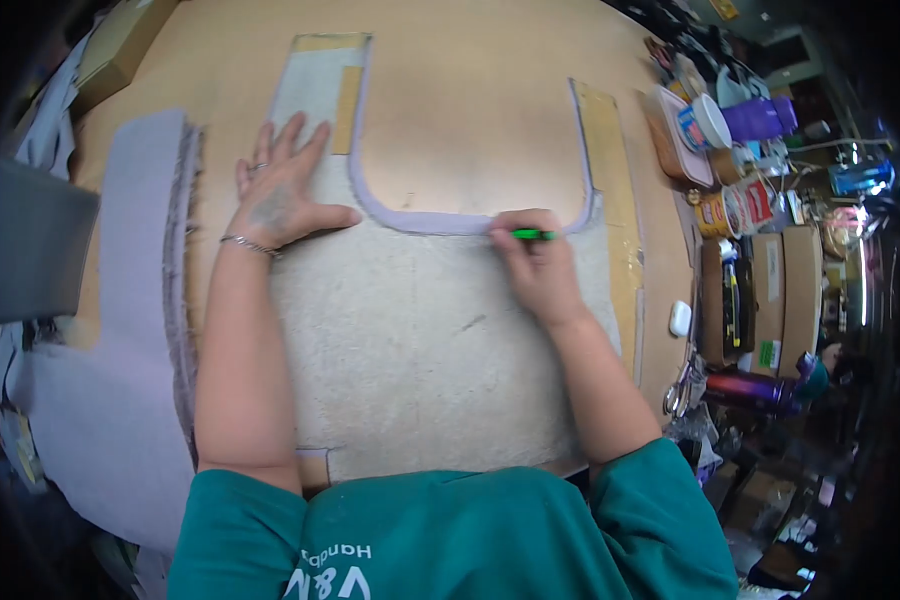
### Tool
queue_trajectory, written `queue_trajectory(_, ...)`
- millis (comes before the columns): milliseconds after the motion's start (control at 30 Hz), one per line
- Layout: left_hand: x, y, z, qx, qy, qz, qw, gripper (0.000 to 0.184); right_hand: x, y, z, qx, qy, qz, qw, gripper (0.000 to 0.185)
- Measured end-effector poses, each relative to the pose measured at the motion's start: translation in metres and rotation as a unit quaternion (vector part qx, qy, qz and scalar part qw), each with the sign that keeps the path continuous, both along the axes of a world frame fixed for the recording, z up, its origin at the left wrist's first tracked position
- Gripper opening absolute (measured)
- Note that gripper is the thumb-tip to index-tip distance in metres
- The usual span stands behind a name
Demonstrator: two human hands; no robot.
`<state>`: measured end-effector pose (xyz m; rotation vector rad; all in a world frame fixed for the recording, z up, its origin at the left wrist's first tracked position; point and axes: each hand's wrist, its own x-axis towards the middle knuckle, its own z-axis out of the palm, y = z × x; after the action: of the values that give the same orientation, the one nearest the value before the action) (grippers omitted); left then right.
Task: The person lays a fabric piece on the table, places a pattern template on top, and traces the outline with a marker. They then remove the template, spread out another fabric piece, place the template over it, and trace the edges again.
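Observation:
My left hand (282, 192) lies flat with its fingers spread on the upper left arm of a large grey pattern board (420, 340). Brown tape (615, 190) covers parts of the board's edges. The board has a deep U-shaped cutout, and a narrow border of lavender fabric (440, 223) shows along its curve. Near the right side of that curve, my right hand (542, 268) pinches a bright green pen (533, 234). Its tip is hidden by my fingers, close to the board's edge and the fabric.
Stacked lavender fabric (140, 230) with frayed edges lies on the left of the wooden table (470, 120), near a grey box-like object (35, 245). Scissors (680, 390), a white case (680, 318), a purple bottle (755, 390), tubs and cardboard boxes (800, 300) crowd the right side.

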<state>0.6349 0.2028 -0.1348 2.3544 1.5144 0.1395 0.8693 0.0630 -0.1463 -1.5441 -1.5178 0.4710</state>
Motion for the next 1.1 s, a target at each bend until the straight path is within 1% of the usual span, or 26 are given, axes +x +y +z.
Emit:
queue_trajectory(33,0.0,0.0,0.0,0.0,0.001,-0.001,1.0,0.106,0.026,-0.011,-0.001,-0.026,0.071,-0.028,0.997,0.01)
queue_trajectory(100,0.0,0.001,0.001,-0.003,0.004,-0.002,1.0,0.107,0.089,-0.027,0.0,-0.033,0.055,-0.052,0.997,0.009)
queue_trajectory(167,0.001,0.001,0.002,-0.007,0.004,-0.002,1.0,0.107,0.126,-0.039,0.015,-0.064,0.098,-0.128,0.985,0.01)
queue_trajectory(267,0.002,-0.005,0.009,0.004,-0.001,0.004,1.0,0.102,0.13,-0.054,0.047,0.123,0.136,-0.178,0.967,0.011)
queue_trajectory(367,-0.015,-0.012,-0.007,0.118,-0.112,-0.019,0.986,0.089,0.15,-0.106,0.046,0.07,0.084,-0.231,0.967,0.013)
queue_trajectory(400,-0.023,-0.022,-0.007,0.152,-0.126,-0.01,0.98,0.08,0.156,-0.126,0.041,0.075,0.066,-0.246,0.964,0.013)
queue_trajectory(433,-0.032,-0.035,-0.007,0.179,-0.143,-0.004,0.974,0.072,0.156,-0.15,0.043,0.028,0.066,-0.276,0.958,0.013)
queue_trajectory(500,-0.058,-0.048,-0.026,0.15,-0.207,-0.001,0.967,0.061,0.156,-0.199,0.057,-0.067,0.067,-0.336,0.937,0.014)
queue_trajectory(567,-0.062,-0.083,-0.015,0.177,-0.118,0.011,0.977,0.058,0.153,-0.234,0.056,-0.046,0.105,-0.377,0.919,0.015)
queue_trajectory(633,-0.063,-0.102,-0.013,0.16,-0.096,0.043,0.981,0.061,0.149,-0.26,0.053,-0.031,0.151,-0.391,0.908,0.016)
queue_trajectory(667,-0.064,-0.107,-0.011,0.158,-0.087,0.065,0.981,0.063,0.149,-0.268,0.044,-0.035,0.091,-0.397,0.913,0.018)
queue_trajectory(700,-0.068,-0.112,-0.009,0.137,-0.078,0.089,0.983,0.066,0.145,-0.273,0.038,-0.071,0.106,-0.394,0.91,0.021)
queue_trajectory(767,-0.075,-0.118,-0.003,0.098,-0.062,0.139,0.983,0.071,0.133,-0.268,0.027,-0.077,0.026,-0.372,0.925,0.019)
queue_trajectory(833,-0.077,-0.123,0.005,0.025,-0.106,0.182,0.977,0.071,0.123,-0.253,0.02,-0.086,-0.02,-0.358,0.93,0.025)
queue_trajectory(867,-0.079,-0.124,0.007,-0.012,-0.128,0.202,0.971,0.071,0.121,-0.243,0.016,-0.121,-0.018,-0.347,0.93,0.026)
queue_trajectory(900,-0.081,-0.123,0.005,-0.021,-0.147,0.214,0.965,0.071,0.12,-0.233,0.012,-0.156,-0.017,-0.334,0.929,0.027)
queue_trajectory(967,-0.087,-0.113,-0.01,-0.042,-0.188,0.239,0.952,0.071,0.124,-0.216,0.006,-0.185,-0.054,-0.33,0.924,0.028)
queue_trajectory(1000,-0.092,-0.103,-0.022,-0.085,-0.26,0.262,0.925,0.068,0.126,-0.21,0.005,-0.201,-0.073,-0.327,0.92,0.028)
queue_trajectory(1100,-0.106,-0.076,-0.035,-0.22,-0.389,0.258,0.857,0.062,0.134,-0.197,0.018,-0.262,-0.033,-0.33,0.906,0.029)
